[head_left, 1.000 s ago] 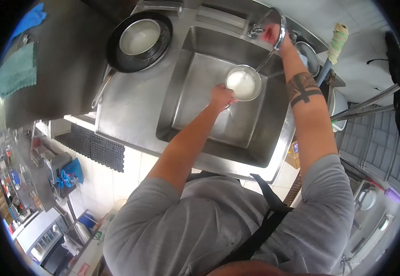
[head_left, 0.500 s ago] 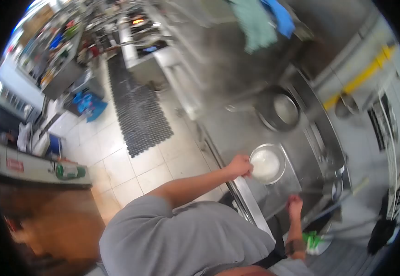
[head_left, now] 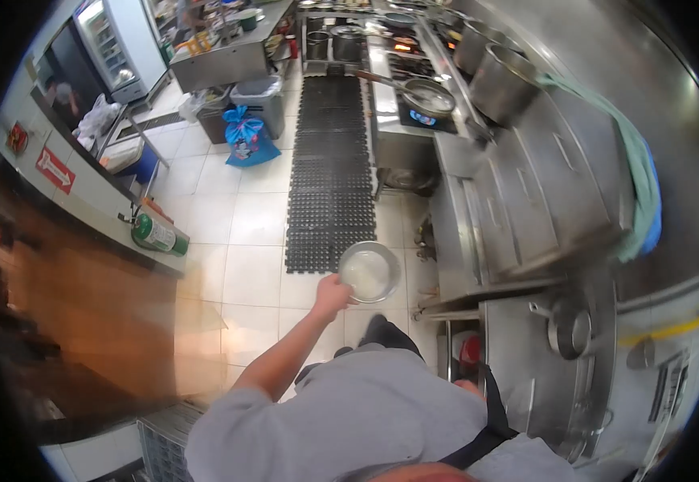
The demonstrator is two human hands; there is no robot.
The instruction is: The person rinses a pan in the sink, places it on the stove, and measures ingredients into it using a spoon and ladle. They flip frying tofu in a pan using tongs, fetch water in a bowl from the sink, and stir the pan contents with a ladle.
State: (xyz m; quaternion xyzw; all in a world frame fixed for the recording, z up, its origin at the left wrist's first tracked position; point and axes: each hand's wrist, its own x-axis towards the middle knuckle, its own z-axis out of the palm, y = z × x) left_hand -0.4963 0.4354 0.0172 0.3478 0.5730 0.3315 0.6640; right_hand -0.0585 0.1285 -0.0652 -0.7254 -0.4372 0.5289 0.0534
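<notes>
My left hand (head_left: 333,296) is closed on the near-left side of a round metal bowl (head_left: 395,273) and carries it over the tiled floor in front of my body. Whitish, cloudy liquid (head_left: 365,275) lies inside the bowl. Of my right hand (head_left: 470,388) only a small patch of skin shows beside my shirt and the dark apron strap, so its fingers are hidden. The steel sink counter (head_left: 506,341) is on my right, with a frying pan (head_left: 569,329) on it.
A black rubber mat (head_left: 329,177) runs along the floor ahead. Frying pan (head_left: 428,98) on a lit stove and tall pots (head_left: 506,84) stand ahead right. Blue bag (head_left: 251,138) and grey bin (head_left: 259,100) are ahead left. A green cylinder (head_left: 159,234) hangs by the left wall.
My body has turned left, away from the sink counter. The bowl, in my left hand, has gone from over the counter to over the floor. My right hand has become mostly hidden.
</notes>
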